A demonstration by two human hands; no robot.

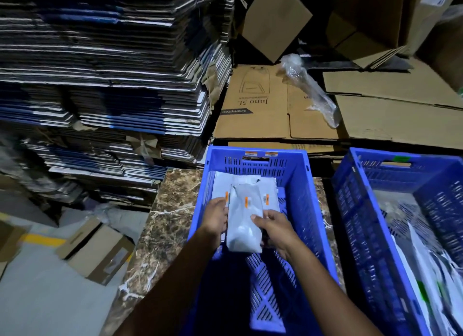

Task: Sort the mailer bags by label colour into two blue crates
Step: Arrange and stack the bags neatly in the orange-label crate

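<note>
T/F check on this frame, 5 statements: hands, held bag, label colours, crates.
1. Both hands hold one grey mailer bag. True: left hand and right hand grip its sides.
2. The held bag carries a green label. False: its label is orange.
3. The bag is over the left crate. True.
4. The left crate's far wall bears orange stickers. True.
5. The right crate holds no bags. False: pale bags, some with green, lie in it.

two bare forearms were seen, uncovered to the frame's edge; the left grip [216, 216] and right grip [274, 226] were ungloved.
</note>
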